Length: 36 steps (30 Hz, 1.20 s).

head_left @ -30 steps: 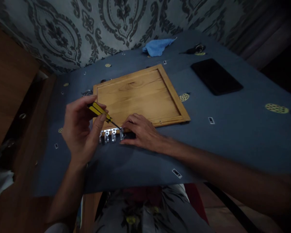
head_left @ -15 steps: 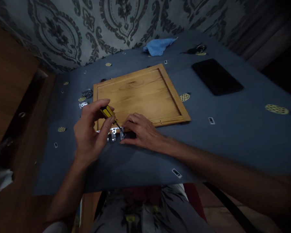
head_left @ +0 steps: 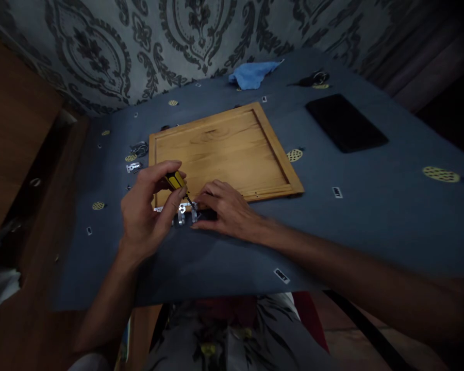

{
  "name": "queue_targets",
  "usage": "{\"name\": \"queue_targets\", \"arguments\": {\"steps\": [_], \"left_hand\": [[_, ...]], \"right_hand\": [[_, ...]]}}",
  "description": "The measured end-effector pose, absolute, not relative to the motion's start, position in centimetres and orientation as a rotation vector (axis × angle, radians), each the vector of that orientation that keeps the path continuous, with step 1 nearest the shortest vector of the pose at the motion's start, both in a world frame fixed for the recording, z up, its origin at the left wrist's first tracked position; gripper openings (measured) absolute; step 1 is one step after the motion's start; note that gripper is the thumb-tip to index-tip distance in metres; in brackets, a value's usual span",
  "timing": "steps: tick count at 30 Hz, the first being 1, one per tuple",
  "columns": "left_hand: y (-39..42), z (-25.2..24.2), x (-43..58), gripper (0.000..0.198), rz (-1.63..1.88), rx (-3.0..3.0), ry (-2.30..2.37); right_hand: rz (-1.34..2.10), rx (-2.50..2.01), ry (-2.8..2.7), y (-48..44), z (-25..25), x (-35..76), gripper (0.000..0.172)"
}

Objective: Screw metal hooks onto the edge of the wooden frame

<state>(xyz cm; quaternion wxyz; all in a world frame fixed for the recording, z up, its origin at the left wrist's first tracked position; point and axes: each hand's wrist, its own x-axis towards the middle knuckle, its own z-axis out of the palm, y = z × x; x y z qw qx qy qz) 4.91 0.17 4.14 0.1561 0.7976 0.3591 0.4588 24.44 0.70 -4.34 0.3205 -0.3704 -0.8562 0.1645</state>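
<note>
A table [head_left: 232, 273] under a dark blue cloth [head_left: 390, 206] printed with yellow pineapples [head_left: 441, 173] bears a framed wooden board [head_left: 220, 147] near its middle, small metal pieces [head_left: 133, 167] just left of the board, a blue rag [head_left: 252, 75] farther back, and a black slab [head_left: 346, 122] to the right.

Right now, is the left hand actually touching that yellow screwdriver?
Touching. The head view shows it: the left hand grips the yellow screwdriver by its handle, the thumb pressed against it with no gap visible.
</note>
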Motion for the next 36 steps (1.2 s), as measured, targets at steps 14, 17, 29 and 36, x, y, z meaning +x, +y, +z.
{"name": "queue_targets", "arguments": {"steps": [14, 17, 29, 36], "left_hand": [[0.7, 4.5, 4.8, 0.033, 1.469, 2.416, 1.076], [0.6, 4.5, 4.8, 0.036, 1.429, 2.296, 1.087], [0.4, 4.6, 4.9, 0.032, 1.467, 2.322, 1.142], [0.2, 5.4, 5.0, 0.034, 1.348, 2.2, 0.993]], "right_hand": [[0.41, -0.982, -2.265, 0.7, -4.4, 24.4, 0.056], [0.425, -0.977, -2.249, 0.7, -4.5, 24.4, 0.056], [0.392, -0.965, -2.249, 0.8, -4.7, 24.4, 0.055], [0.394, -0.965, -2.242, 0.7, -4.7, 24.5, 0.055]]}}
